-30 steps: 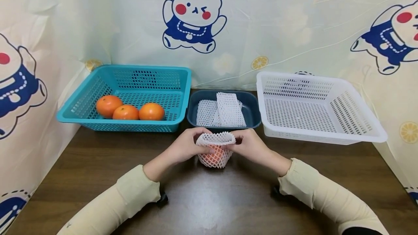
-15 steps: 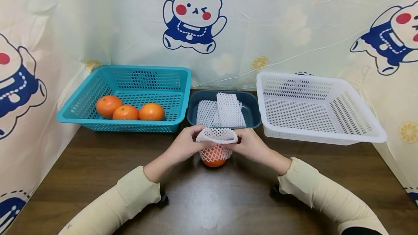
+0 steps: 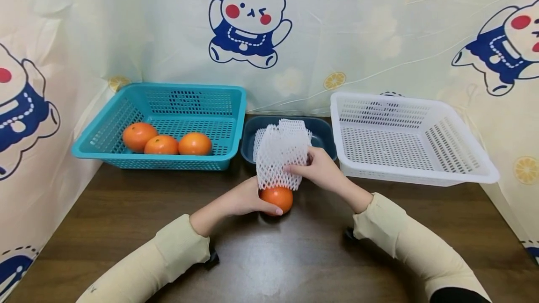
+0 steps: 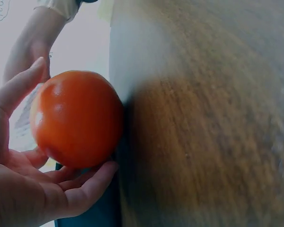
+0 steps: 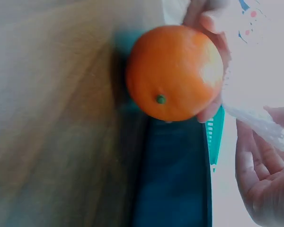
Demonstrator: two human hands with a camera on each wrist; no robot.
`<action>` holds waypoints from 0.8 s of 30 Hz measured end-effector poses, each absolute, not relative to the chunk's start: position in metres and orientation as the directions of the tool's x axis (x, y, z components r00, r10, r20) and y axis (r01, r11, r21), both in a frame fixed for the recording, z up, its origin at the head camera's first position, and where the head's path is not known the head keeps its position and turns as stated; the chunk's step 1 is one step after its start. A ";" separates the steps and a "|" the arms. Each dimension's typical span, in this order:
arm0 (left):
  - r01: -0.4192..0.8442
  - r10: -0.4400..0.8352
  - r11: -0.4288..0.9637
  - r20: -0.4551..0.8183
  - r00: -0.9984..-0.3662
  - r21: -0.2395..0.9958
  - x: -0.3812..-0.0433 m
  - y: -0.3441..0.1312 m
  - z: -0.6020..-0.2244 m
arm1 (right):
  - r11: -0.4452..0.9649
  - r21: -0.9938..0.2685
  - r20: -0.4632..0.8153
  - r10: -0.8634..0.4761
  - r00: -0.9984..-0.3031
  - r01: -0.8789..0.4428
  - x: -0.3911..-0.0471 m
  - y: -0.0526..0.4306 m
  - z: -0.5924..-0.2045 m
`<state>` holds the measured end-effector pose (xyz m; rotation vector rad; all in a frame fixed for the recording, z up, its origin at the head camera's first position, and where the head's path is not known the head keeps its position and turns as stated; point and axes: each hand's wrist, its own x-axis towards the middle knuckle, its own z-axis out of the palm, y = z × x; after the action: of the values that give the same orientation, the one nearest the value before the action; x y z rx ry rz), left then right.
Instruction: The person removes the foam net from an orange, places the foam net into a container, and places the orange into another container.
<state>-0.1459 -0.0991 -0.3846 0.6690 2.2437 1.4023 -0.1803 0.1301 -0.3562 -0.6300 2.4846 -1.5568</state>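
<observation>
On the dark wooden table, an orange (image 3: 281,195) is bare and grasped from the left side by my left hand (image 3: 240,198). Its thumb lies across the front; the left wrist view shows fingers curled under the orange (image 4: 78,118). A white foam net sleeve (image 3: 279,160) is pinched between thumb and fingers of my right hand (image 3: 323,170). The sleeve's lower edge hangs right at the top of the orange in the head view. In the right wrist view, the foam net (image 5: 258,125) is off to one side of the orange (image 5: 175,71), whose green stem spot shows.
At the back left stands a teal basket (image 3: 168,163) with three oranges (image 3: 195,144). A dark blue tray (image 3: 323,137) in the middle holds folded foam nets (image 3: 294,125), partly hidden. To its right is a white basket (image 3: 385,148). A printed curtain (image 3: 168,36) closes off the back.
The foam net, earlier around the orange in both hands, has come up off it. My right hand has raised it; my left hand has let go of the net and now grips the orange.
</observation>
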 end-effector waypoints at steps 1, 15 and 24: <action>0.171 0.583 0.397 -0.104 -0.805 0.902 -0.146 -0.099 -0.385 | 0.363 -0.897 0.090 -0.410 -0.908 -0.253 -0.183 0.128 -0.356; 0.102 0.570 0.461 -0.206 -0.795 0.882 -0.151 -0.093 -0.389 | 0.234 -0.972 -0.060 -0.387 -0.920 -0.035 -0.232 0.096 -0.364; 0.113 0.589 0.450 -0.199 -0.783 0.886 -0.152 -0.093 -0.389 | 0.392 -0.920 -0.123 -0.331 -0.935 -0.018 -0.247 0.096 -0.368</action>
<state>-0.1520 -0.0929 -0.3895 0.5869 2.2189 1.3019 -0.2465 0.0955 -0.3681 -0.3061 2.3669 -1.5592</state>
